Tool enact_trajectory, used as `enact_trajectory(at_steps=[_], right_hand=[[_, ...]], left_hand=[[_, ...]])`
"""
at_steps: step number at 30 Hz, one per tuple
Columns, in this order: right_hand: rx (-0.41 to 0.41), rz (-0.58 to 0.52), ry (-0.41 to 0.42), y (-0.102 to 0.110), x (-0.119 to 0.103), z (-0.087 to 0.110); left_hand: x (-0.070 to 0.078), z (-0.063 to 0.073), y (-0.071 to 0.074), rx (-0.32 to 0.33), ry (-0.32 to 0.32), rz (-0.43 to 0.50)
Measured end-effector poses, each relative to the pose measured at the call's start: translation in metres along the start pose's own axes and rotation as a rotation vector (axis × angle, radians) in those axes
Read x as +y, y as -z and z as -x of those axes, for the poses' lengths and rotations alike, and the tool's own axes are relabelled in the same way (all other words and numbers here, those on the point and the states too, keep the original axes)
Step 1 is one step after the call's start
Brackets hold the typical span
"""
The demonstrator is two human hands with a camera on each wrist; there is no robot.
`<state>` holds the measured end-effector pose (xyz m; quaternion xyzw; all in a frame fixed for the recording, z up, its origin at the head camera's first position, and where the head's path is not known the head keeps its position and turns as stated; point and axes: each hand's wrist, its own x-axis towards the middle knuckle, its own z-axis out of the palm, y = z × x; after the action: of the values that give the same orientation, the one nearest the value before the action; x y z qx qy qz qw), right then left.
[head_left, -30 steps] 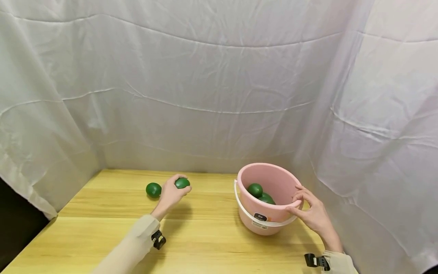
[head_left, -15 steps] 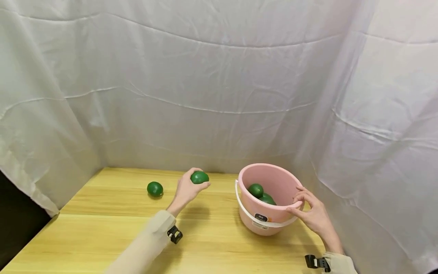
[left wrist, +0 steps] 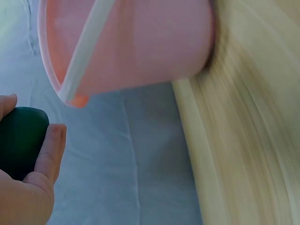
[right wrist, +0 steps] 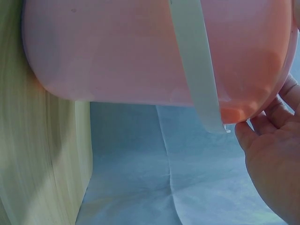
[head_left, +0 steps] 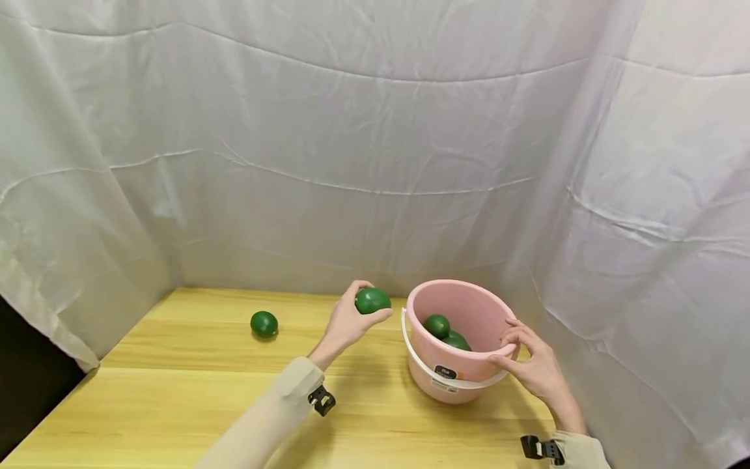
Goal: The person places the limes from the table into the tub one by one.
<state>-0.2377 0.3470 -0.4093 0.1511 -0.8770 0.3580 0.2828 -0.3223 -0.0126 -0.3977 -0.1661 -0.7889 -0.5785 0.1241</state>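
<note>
A smooth, dark green oval fruit (head_left: pixel 372 301) (left wrist: pixel 21 140), its exact kind unclear, is held above the table by my left hand (head_left: pixel 344 324), between thumb and fingers. Just left of the pink bucket (head_left: pixel 417 365) (right wrist: pixel 112 51), hand and fruit are apart from its rim. My right hand (head_left: pixel 539 372) (right wrist: pixel 276 154) grips the bucket's right rim, thumb outside and fingers over the edge. Inside the bucket lie at least two similar fruits (head_left: pixel 437 326); its bottom is hidden. Another green fruit (head_left: pixel 264 324) rests on the table at the left.
The white bucket handle (head_left: pixel 413 352) hangs down across the bucket's front. A light wooden table (head_left: pixel 176 404) carries everything. Pale curtains (head_left: pixel 351 150) close off its back and right side; a dark gap (head_left: pixel 29 384) shows at the left edge.
My left hand has carried the green fruit rightward and slightly up, from beside the loose fruit to near the bucket. The right hand and bucket have stayed in place.
</note>
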Motion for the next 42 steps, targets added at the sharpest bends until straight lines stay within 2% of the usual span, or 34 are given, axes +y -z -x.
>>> enact_trajectory(at_steps=[8,15,20,23,32,37,42], right_hand=[[-0.012,-0.004,0.001,-0.004,0.000,-0.003],[-0.022,0.009,-0.015,-0.003,-0.001,-0.001],[-0.017,0.017,-0.032,-0.002,-0.003,0.002],[-0.007,0.008,-0.015,-0.002,-0.004,0.002],[-0.008,-0.004,0.003,-0.003,-0.005,0.000],[-0.013,-0.010,-0.001,-0.003,-0.006,0.000],[-0.010,-0.012,0.005,-0.003,-0.006,0.000]], left_hand=[[0.006,0.001,-0.011,-0.020,-0.048,0.045],[0.013,0.003,-0.023,-0.008,-0.071,0.046],[0.016,0.006,-0.033,-0.003,-0.173,0.017],[0.015,0.007,-0.038,0.000,-0.210,0.038],[0.017,0.007,-0.047,-0.023,-0.231,0.151],[0.021,0.005,-0.052,-0.019,-0.220,0.147],[0.025,0.003,-0.058,-0.042,-0.204,0.094]])
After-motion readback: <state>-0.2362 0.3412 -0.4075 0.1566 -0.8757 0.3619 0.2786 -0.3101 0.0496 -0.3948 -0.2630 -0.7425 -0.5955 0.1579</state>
